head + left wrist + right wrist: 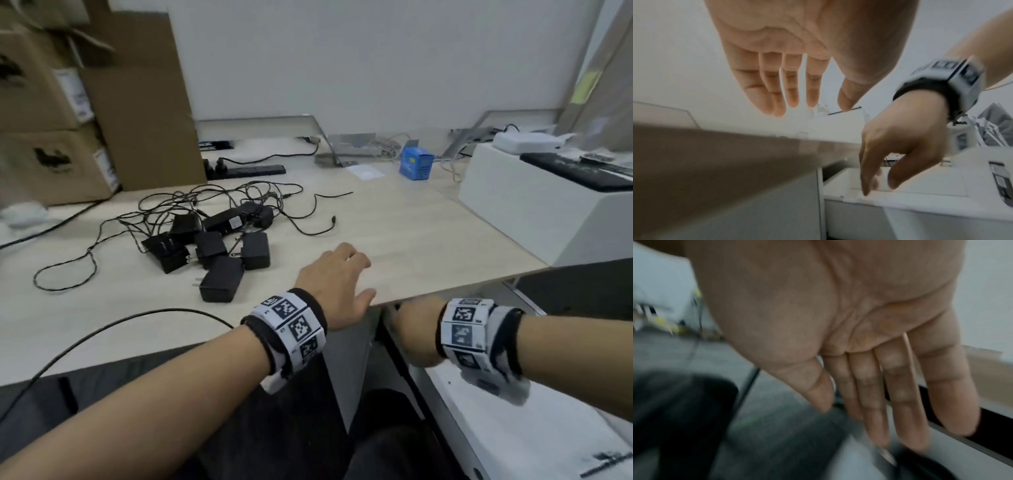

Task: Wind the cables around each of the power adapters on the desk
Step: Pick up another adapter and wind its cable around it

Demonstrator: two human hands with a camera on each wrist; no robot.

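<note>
Several black power adapters lie in a heap on the light wooden desk, their thin black cables tangled and unwound behind and left of them. My left hand hovers open over the desk's front edge, right of the heap and apart from it; in the left wrist view its fingers are straight and hold nothing. My right hand is below the desk edge, over a white cabinet. In the right wrist view its fingers are straight and empty, blurred by motion.
Cardboard boxes stand at the back left. A black power strip and a blue box lie at the back. A white case with a black device stands at the right. A thick black cable crosses the desk's front.
</note>
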